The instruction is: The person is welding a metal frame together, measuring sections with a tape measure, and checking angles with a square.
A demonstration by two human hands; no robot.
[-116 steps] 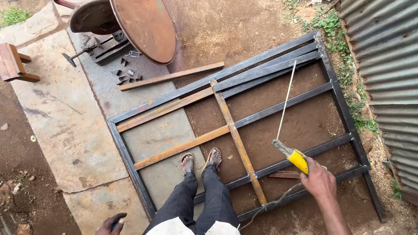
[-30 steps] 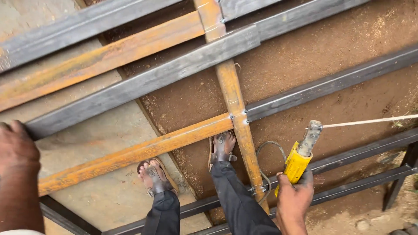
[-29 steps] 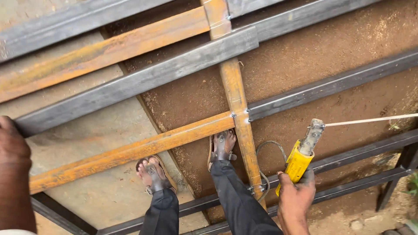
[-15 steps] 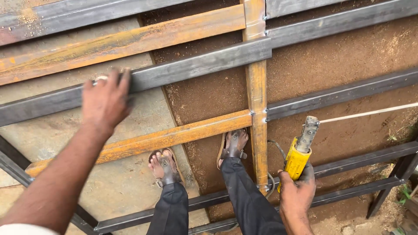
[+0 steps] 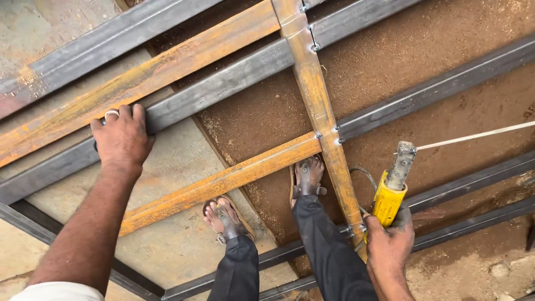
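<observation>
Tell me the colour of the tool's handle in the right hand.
Yellow handle, seen in the head view.

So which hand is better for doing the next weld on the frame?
Probably the right hand: it already holds the yellow welding holder with its rod. The left hand is gripping the grey bar.

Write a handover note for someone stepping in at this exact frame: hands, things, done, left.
Left hand: gripping the grey steel bar of the frame from above.
Right hand: holding the yellow-handled electrode holder, with its thin welding rod pointing right, off the metal.
Both feet stand inside the frame, beside the rusty upright bar.
Done: tack welds show at the joint of the rusty bars.
Left: the rod touches no joint now.
</observation>
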